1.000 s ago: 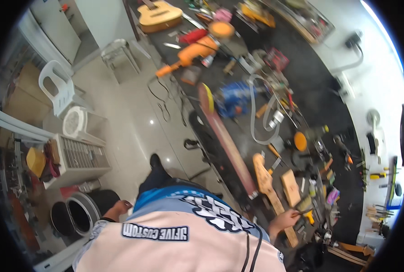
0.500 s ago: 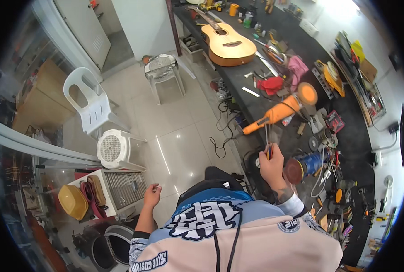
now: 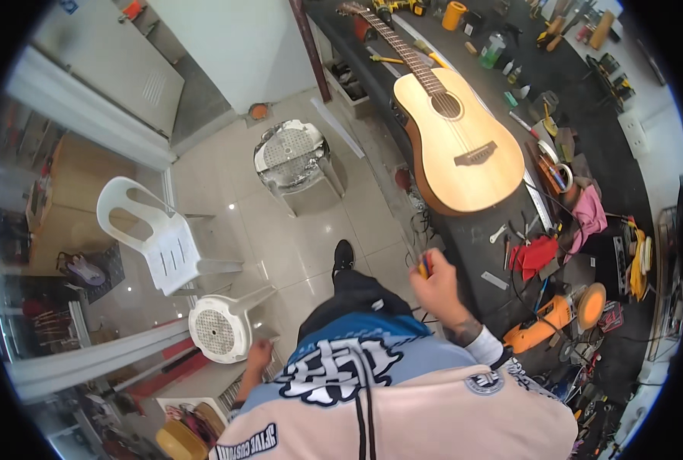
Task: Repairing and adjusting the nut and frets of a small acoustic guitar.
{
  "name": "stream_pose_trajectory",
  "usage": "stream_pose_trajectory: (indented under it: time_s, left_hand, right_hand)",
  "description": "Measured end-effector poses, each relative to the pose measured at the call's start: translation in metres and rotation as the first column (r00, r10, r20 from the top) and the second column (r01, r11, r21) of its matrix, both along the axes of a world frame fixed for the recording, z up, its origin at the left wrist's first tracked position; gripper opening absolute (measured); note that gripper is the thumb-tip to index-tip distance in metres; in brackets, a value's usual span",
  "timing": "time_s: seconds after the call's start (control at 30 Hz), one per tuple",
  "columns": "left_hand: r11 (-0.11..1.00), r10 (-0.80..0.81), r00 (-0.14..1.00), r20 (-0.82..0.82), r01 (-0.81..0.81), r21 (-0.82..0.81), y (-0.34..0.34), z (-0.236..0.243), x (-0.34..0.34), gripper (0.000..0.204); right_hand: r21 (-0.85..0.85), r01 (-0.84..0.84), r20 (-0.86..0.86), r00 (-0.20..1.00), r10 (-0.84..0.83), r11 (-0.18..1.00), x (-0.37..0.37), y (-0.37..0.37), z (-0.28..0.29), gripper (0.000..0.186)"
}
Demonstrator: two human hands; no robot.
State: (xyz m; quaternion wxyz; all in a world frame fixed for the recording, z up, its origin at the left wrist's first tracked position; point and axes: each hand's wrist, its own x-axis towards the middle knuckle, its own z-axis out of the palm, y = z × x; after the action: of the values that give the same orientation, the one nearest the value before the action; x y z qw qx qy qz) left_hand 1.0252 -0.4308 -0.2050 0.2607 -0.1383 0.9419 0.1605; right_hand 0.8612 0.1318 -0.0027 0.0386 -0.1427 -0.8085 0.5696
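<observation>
Two bare hands are shown, and the right hand (image 3: 437, 282) is clearly the nearer one to the acoustic guitar (image 3: 468, 138). By its grip a small tool (image 3: 425, 266) is grasped; a blue and yellowish handle can be made out in the curled fingers, but its working end cannot be told. The left hand (image 3: 261, 356) is blurred and held low, near a white stool (image 3: 220, 330) in the picture; nothing is seen to be carried in it, though whether its fingers are spread or closed cannot be told.

The guitar is laid face up on the dark worktop (image 3: 464, 257), close along the front edge. From the right grip it is found ahead and a little to the right, with the rounded lower end of the body turned toward the hand and a short gap left between them. Its long axis is slanted: the neck (image 3: 401, 50) is pointed away and leftward, so that the strings are run roughly along the line of the edge. The grip is placed beside that edge, apart from the guitar. Farther right, a red cloth (image 3: 535, 257), a flat metal strip (image 3: 494, 280) and an orange power tool (image 3: 548, 322) are set down.
</observation>
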Motion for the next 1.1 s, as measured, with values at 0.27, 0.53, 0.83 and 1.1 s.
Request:
stream_pose_trajectory:
  time_s: [0.27, 0.53, 0.83, 1.1]
  left_hand:
    - [0.977, 0.083, 0.994, 0.065, -0.094, 0.192, 0.065, 0.086, -0.300, 0.040]
    - [0.743, -0.635, 0.615, 0.467, 0.652, 0.152, 0.120, 0.139, -0.608, 0.042]
    - [0.474, -0.842, 0.454, 0.290, 0.880, -0.001, 0.313, 0.058, -0.893, 0.039]
    - [0.555, -0.807, 0.492, 0.326, 0.820, 0.137, 0.307, 0.068, -0.870, 0.037]
  right_hand:
    - [0.003, 0.445, -0.076, 0.893, -0.443, 0.896, -0.102, 0.092, 0.034, 0.014]
    - [0.008, 0.810, 0.009, 0.586, -0.810, 0.586, -0.118, 0.113, 0.029, 0.016]
    - [0.188, 0.945, 0.122, 0.247, -0.961, 0.266, -0.192, 0.091, 0.027, 0.018]
    - [0.273, 0.843, 0.200, 0.422, -0.884, 0.464, -0.238, 0.100, 0.041, 0.020]
